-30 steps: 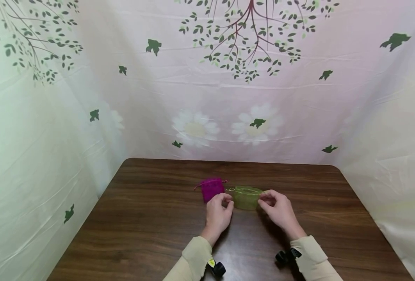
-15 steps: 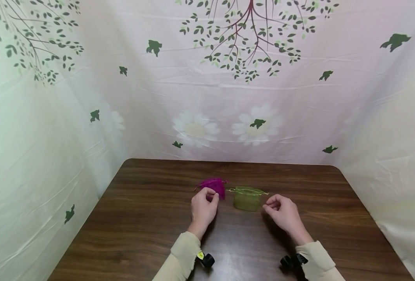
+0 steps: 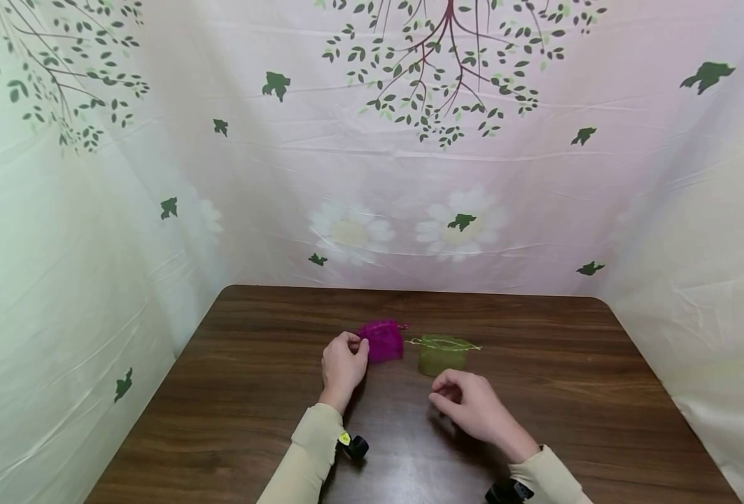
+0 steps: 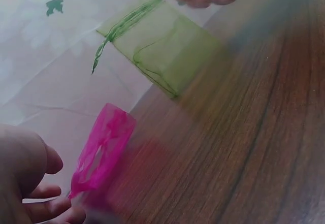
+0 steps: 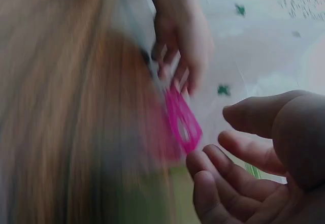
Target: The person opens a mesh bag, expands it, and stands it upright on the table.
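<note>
A magenta organza drawstring pouch (image 3: 383, 341) lies on the table, with its left end at the fingertips of my left hand (image 3: 341, 364). In the left wrist view the left thumb stands apart from the fingers, and the near tip of the magenta pouch (image 4: 104, 148) meets a fingertip. A green organza drawstring pouch (image 3: 442, 355) lies flat to the right, its cord stretched across the top. My right hand (image 3: 472, 406) hovers in front of the green pouch, fingers loosely bent and holding nothing. The right wrist view is blurred, with the right hand (image 5: 254, 163) overlapping the scene near the pouches.
The dark wood-grain table (image 3: 233, 392) has rounded far corners. Pale cloth (image 3: 372, 175) printed with leaves, daisies and birds hangs behind it and at both sides. A small black wrist camera (image 3: 354, 448) sits on the left sleeve, another (image 3: 507, 491) on the right.
My left hand has moved left, from between the pouches, across the magenta pouch to its left end. The right hand has left the green pouch's right side and come nearer, in front of it.
</note>
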